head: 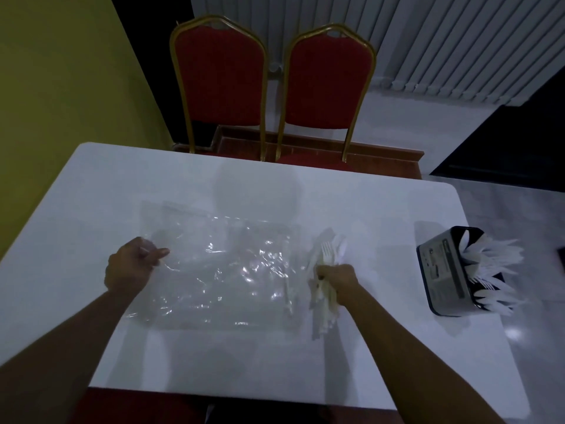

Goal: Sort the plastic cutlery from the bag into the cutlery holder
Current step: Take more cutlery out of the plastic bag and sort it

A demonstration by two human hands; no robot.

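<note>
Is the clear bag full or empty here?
Nearly empty: the clear bag lies flat on the table, perhaps one white piece inside; the right hand grips cutlery beside it.

Glossy clear bag [220,270], white plastic cutlery [328,255]

Dim room: white table [244,185] low in frame, two red chairs [220,78] top centre, yellow wall [61,87] upper left, blinds [443,41] upper right.

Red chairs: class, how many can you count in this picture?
2. The left chair stands at the far edge of the white table; the right chair stands close beside it. The table hides most of their seats; no other chair shows.
</note>
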